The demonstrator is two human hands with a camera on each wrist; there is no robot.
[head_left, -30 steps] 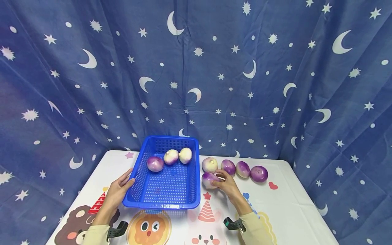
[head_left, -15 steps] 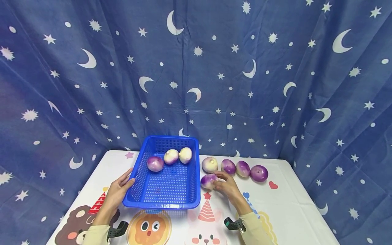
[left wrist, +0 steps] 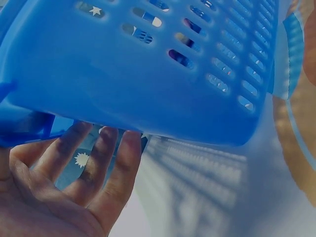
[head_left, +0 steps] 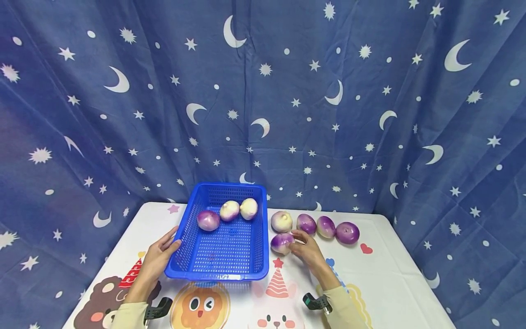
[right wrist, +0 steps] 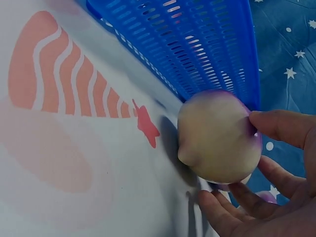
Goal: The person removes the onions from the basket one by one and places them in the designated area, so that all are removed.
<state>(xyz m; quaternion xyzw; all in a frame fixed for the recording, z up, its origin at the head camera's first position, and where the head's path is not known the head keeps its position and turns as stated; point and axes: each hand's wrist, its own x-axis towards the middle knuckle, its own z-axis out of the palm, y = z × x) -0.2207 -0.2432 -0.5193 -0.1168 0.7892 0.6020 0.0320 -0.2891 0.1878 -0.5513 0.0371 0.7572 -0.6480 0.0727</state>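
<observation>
On the tablecloth, just right of the blue plastic basket (head_left: 222, 277), sits a purple-and-white onion (head_left: 281, 244). My right hand (head_left: 309, 252) holds it from its right side. In the right wrist view the fingers (right wrist: 280, 127) spread around the onion (right wrist: 217, 143), touching its edge. My left hand (head_left: 158, 256) rests against the basket's left side. The left wrist view has its loosely extended fingers (left wrist: 101, 163) at the lower edge of the basket wall (left wrist: 118, 89), tips partly hidden. Several onions lie in the far part of the basket, including a purple one (head_left: 208, 220).
Behind the held onion, a row runs rightward: a pale onion (head_left: 281, 221), then several purple ones such as the end onion (head_left: 347, 233). A blue star-and-moon curtain (head_left: 263, 91) hangs behind the table. The printed white tablecloth (head_left: 390, 274) covers the table.
The onion at my right hand has turned and shifted slightly, first left, then back right. The right hand has edged a little to the right. My left hand and the basket stay put.
</observation>
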